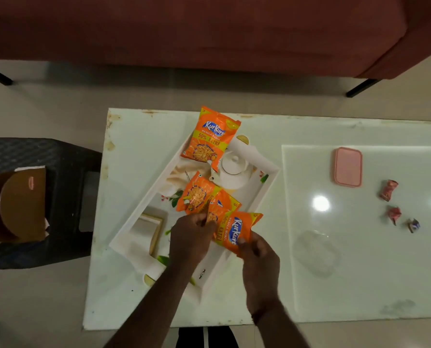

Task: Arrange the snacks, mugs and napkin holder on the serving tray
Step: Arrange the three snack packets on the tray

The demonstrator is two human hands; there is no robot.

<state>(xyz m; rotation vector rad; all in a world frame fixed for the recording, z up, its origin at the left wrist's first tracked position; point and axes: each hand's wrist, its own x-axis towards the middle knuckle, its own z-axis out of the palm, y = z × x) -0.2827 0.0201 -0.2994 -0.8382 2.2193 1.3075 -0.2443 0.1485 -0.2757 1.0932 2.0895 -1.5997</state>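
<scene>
A white serving tray (267, 183) lies diagonally on the glass-topped table. One orange snack packet (210, 136) leans over the tray's far rim. A white teapot (233, 172) stands beside it in the tray. Two more orange packets (197, 194) lie overlapped mid-tray. My left hand (190, 237) pinches the near edge of the middle packet (222, 205). My right hand (258, 257) grips the bottom of another orange packet (237, 232) held over the tray's right rim. A wooden napkin holder (148, 231) with white napkins sits in the tray's near-left part. No mugs are visible.
A pink lidded box (348, 167) and three crumpled wrappers (388, 190) lie on the table's right side. A dark plastic stool (66, 197) with a brown plate (21, 204) stands left of the table. A red sofa (209, 31) runs along the far side.
</scene>
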